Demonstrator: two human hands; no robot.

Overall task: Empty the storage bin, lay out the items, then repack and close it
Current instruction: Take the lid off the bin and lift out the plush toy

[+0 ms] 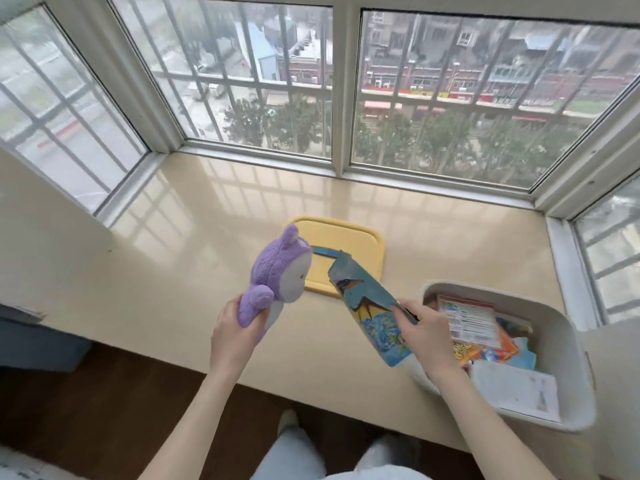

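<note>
Emptying is judged barely begun: a plush toy (277, 268) is gripped by the left hand (235, 334), a blue booklet (367, 306) is pinched by the right hand (426, 336), and papers (467, 320) are left in the storage bin (568, 344) at the window sill's (173, 289) right edge.

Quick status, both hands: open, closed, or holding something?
Left hand: closed around the purple plush toy.
Right hand: pinching the blue picture booklet.

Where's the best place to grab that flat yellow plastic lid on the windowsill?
Take the flat yellow plastic lid by its right rim, coming in from the right. It lies flat on the cream windowsill, so only the raised rim offers a pinch, and that side shows bare.
</note>
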